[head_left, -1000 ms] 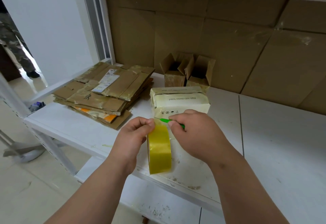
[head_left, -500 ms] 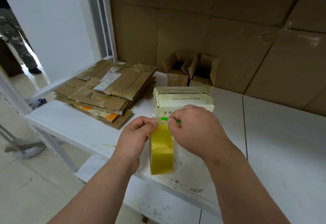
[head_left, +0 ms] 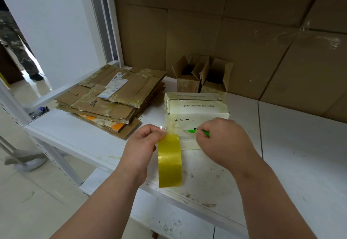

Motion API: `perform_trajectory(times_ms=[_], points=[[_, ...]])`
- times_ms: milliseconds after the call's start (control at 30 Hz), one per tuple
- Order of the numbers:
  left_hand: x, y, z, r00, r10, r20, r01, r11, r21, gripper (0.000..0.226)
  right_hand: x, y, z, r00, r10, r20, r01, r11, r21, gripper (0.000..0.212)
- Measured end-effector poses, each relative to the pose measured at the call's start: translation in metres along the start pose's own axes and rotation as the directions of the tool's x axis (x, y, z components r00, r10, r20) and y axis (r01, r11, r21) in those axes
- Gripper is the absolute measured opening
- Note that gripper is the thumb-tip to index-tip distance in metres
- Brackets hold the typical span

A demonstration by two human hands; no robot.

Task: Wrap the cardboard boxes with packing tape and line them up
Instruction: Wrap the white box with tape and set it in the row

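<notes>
While the white carton point(head_left: 197, 111), already glossy with tape along its top and left side, sits at the middle of the white surface point(head_left: 300, 154), the roll of yellow packing tape point(head_left: 170, 160) hangs just in front of its near left corner, edge-on to the camera. The left hand point(head_left: 142, 144) pinches the loose clear end of the tape between thumb and fingertips at the top of the roll, right beside the carton's left edge. The right hand point(head_left: 223, 144) is curled around a green-handled cutter point(head_left: 199, 131), whose thin tip points left across the carton's near face toward the tape; whether the tip touches the tape cannot be told.

Just behind the carton, two small brown boxes point(head_left: 201, 78) stand side by side with their flaps open, against the cardboard sheets point(head_left: 244, 41) that line the back of the shelving. To the left lies a stack of flattened cardboard boxes point(head_left: 110, 99), the top ones taped and carrying a shipping label. At the far left edge, beyond the surface, a person's trouser leg and shoe point(head_left: 28, 58) stand on the tiled floor point(head_left: 28, 191).
</notes>
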State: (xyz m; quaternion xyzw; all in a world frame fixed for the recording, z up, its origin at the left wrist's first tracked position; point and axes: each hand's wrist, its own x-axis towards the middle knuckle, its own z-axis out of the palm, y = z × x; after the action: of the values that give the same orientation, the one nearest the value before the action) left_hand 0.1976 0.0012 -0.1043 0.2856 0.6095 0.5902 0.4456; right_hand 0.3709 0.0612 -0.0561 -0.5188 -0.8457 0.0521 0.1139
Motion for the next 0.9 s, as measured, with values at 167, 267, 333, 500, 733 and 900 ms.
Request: perform_trajectory(times_ms=[167, 267, 333, 500, 733, 900], points=[[-0.002, 0.001, 0.005, 1.000, 0.005, -0.009, -0.005, 1.000, -0.002, 0.026, -0.011, 0.037, 0.021, 0.976, 0.148, 0.159, -0.158, 0.986, 0.057, 0.024], [-0.003, 0.002, 0.007, 1.000, 0.003, -0.013, -0.004, 1.000, -0.029, 0.029, -0.016, 0.045, 0.043, 0.956, 0.166, 0.242, -0.148, 0.985, -0.093, 0.024], [-0.003, 0.003, 0.008, 1.000, 0.004, -0.014, -0.005, 0.999, -0.042, 0.028, -0.016, 0.044, 0.051, 0.957, 0.173, 0.233, -0.140, 0.979, -0.151, 0.026], [-0.002, 0.000, 0.008, 0.997, 0.056, -0.059, -0.058, 0.998, -0.027, 0.025, -0.006, 0.025, 0.043, 0.940, 0.024, -0.341, 0.011, 0.995, 0.101, 0.024], [-0.010, -0.012, 0.004, 0.887, 0.439, -0.144, -0.391, 0.879, 0.274, 0.031, 0.026, -0.007, 0.034, 0.873, -0.105, -0.476, 0.145, 0.988, 0.048, 0.058], [-0.016, -0.013, 0.005, 0.862, 0.502, -0.074, -0.443, 0.816, 0.372, 0.029, 0.035, -0.015, 0.047, 0.880, -0.070, -0.469, 0.101, 0.994, 0.041, 0.060]])
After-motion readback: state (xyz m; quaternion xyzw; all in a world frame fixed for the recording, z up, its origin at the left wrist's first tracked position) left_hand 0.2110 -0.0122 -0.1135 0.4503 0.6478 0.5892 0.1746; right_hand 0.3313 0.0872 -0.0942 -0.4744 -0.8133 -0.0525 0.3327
